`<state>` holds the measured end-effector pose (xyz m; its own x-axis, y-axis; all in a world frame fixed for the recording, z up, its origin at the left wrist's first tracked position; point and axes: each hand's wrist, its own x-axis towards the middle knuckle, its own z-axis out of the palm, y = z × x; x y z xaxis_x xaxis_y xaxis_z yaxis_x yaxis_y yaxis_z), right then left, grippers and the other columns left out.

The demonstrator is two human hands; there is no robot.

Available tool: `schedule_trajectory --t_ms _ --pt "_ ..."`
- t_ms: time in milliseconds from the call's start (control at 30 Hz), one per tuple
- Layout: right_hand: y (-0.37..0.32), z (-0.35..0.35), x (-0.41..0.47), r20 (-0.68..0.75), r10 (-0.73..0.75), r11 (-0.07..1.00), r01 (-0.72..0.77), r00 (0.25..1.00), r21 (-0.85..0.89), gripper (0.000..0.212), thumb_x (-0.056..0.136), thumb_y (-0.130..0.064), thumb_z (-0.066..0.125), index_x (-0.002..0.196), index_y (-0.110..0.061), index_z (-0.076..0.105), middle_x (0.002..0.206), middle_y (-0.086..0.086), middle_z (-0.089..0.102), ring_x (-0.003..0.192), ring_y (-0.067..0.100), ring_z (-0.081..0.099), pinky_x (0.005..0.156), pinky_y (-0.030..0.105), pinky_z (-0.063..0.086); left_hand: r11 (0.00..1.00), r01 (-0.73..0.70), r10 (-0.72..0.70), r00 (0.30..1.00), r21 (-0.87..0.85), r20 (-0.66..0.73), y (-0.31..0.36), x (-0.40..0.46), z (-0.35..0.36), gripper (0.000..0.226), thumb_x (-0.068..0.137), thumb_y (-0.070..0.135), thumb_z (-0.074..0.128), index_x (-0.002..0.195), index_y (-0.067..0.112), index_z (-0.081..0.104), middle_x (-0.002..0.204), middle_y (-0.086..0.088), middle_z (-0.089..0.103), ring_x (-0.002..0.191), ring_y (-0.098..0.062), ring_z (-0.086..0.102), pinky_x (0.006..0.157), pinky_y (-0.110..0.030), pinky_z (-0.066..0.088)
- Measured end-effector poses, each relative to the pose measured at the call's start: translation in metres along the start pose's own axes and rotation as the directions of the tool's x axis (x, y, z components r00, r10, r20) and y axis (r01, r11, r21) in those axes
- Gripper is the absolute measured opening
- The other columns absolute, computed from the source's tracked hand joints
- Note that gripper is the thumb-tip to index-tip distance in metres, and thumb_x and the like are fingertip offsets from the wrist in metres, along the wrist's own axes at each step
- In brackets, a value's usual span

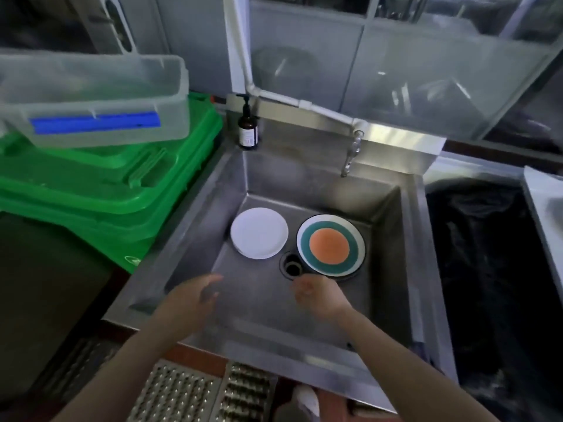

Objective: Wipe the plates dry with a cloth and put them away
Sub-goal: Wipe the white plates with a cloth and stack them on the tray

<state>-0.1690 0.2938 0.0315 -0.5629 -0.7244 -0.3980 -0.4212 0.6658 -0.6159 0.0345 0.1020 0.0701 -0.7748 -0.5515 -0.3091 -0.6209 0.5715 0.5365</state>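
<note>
Down in the sink (393,239), white plate (259,233) beside orange-and-teal plate (331,245); both hands' fingers empty, loosely curled.

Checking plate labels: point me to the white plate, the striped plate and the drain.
white plate (259,233), head view, centre of its face
striped plate (329,246), head view, orange middle disc
drain (292,267), head view, dark opening in the sink floor between the plates
</note>
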Motion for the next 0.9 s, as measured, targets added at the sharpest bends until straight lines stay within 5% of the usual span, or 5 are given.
schedule_trajectory --t_ms 233,467,633,800,900 --pt "0.006 0.044 0.081 0.05 0.262 0.946 -0.267 0.964 0.182 0.011 0.079 -0.019 0.058 0.072 -0.018 0.065 0.06 -0.01 0.057 0.053 0.007 0.048 0.05 0.017 0.039 0.949 0.159 -0.161 0.987 -0.272 0.015 -0.045 0.019 -0.005 0.028 0.095 0.006 0.053 0.12 0.017 0.06 0.118 0.001 0.062 0.1 -0.008 0.057 0.089 -0.014 0.039" --pt "0.036 0.08 0.18 0.269 0.575 0.56 -0.612 0.772 0.559 0.023 0.088 0.004 0.051 0.087 -0.013 0.066 0.071 0.012 0.067 0.054 0.021 0.056 0.04 0.02 0.042 0.86 0.324 -0.323 0.944 -0.393 0.071 -0.072 0.067 0.002 0.029 0.097 0.01 0.051 0.122 0.02 0.06 0.113 0.004 0.067 0.104 -0.011 0.062 0.087 -0.02 0.042" --pt "0.042 0.1 0.235 0.312 0.64 0.423 -0.66 0.703 0.62 0.007 0.094 -0.012 0.055 0.098 -0.009 0.061 0.069 0.009 0.062 0.041 0.015 0.053 0.032 0.014 0.033 0.79 0.409 -0.41 0.906 -0.457 0.101 -0.081 0.081 0.015 0.027 0.095 0.006 0.052 0.109 0.027 0.061 0.1 0.008 0.067 0.09 -0.004 0.062 0.076 -0.003 0.04" --pt "0.036 0.118 0.283 0.314 0.701 0.316 -0.674 0.64 0.668 0.042 0.088 -0.043 0.066 0.067 -0.008 0.053 0.065 0.007 0.058 0.028 0.01 0.04 0.033 0.015 0.026 0.769 0.421 -0.448 0.892 -0.481 0.065 -0.089 0.084 0.019 0.028 0.094 0.002 0.053 0.106 0.027 0.06 0.096 0.011 0.066 0.087 0.007 0.059 0.074 0.002 0.038" --pt "0.032 0.126 0.299 0.332 0.705 0.166 -0.601 0.627 0.781 0.033 0.086 -0.032 0.071 0.098 -0.003 0.058 0.079 0.013 0.063 0.049 0.017 0.054 0.034 0.018 0.04 0.756 0.432 -0.464 0.884 -0.492 0.065 -0.093 0.083 0.021 0.029 0.094 0.004 0.055 0.107 0.029 0.06 0.097 0.016 0.067 0.086 0.014 0.06 0.077 0.002 0.038"
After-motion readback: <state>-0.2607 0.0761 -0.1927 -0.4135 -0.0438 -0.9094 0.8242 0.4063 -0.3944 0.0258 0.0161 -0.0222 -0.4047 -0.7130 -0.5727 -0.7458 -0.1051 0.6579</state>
